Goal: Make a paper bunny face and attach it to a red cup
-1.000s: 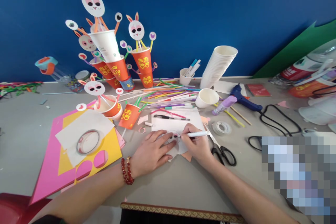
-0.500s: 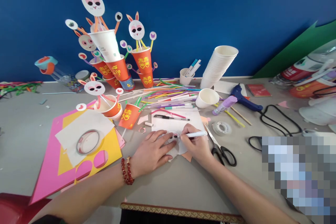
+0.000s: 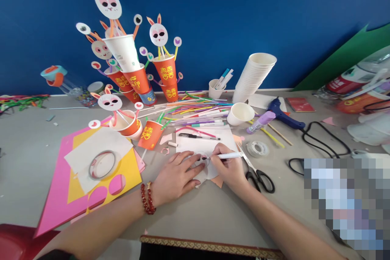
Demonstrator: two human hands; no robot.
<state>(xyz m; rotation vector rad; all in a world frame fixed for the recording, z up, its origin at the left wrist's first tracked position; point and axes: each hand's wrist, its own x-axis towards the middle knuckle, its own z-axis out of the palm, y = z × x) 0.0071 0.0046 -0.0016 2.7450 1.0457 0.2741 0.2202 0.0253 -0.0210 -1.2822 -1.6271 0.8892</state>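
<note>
Gray table [image 3: 207, 217], blue wall [image 3: 201, 20] behind. Eye-marked paper [image 3: 211, 173] at lower centre: likely light, limp, easily creased; best held near its edge. Left hand [image 3: 178, 174] lies flat across it, fingers spread; right hand [image 3: 228, 167] pinches white marker [image 3: 230, 155]; scissors [image 3: 256, 170] lie rightward.

I have the left hand [image 3: 178, 175] spread flat over a face [image 3: 207, 163] drawn on paper [image 3: 211, 174], the right hand [image 3: 230, 165] gripping a white marker [image 3: 232, 155] beside its dark eyes [image 3: 204, 158]. From the left hand, rabbit-faced cups [image 3: 122, 53] rise at eleven o'clock, tape [image 3: 94, 163] at nine; from the right, scissors [image 3: 256, 172] lie at four, stacked cups [image 3: 252, 81] at one.
</note>
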